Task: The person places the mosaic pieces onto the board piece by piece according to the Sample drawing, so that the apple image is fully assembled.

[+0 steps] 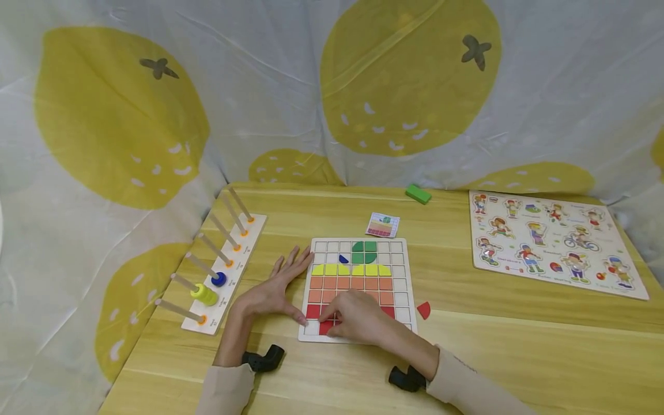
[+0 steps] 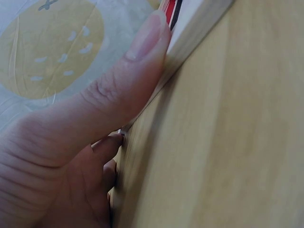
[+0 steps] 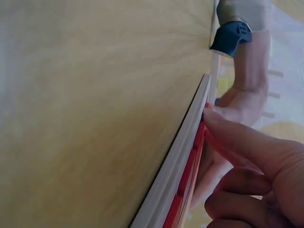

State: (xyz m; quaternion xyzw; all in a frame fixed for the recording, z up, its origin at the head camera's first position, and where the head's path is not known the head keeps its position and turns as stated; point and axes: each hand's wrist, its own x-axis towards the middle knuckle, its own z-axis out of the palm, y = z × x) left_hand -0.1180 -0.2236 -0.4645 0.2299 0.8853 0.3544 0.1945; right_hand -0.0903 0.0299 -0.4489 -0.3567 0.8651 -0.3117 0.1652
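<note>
A white grid board lies on the table with red, orange, yellow and green pieces in its cells and a small blue piece. My left hand has its fingers spread along the board's left edge, the thumb resting on the near-left rim. My right hand covers part of the lower rows. Its thumb and index finger pinch a red piece at a near-row cell. Up close, more red pieces line the near edge. A red quarter-circle piece lies right of the board.
A small pattern card lies beyond the board, with a green block farther back. To the left stands a peg stacker with yellow and blue rings. A sports-figure puzzle board lies at the right.
</note>
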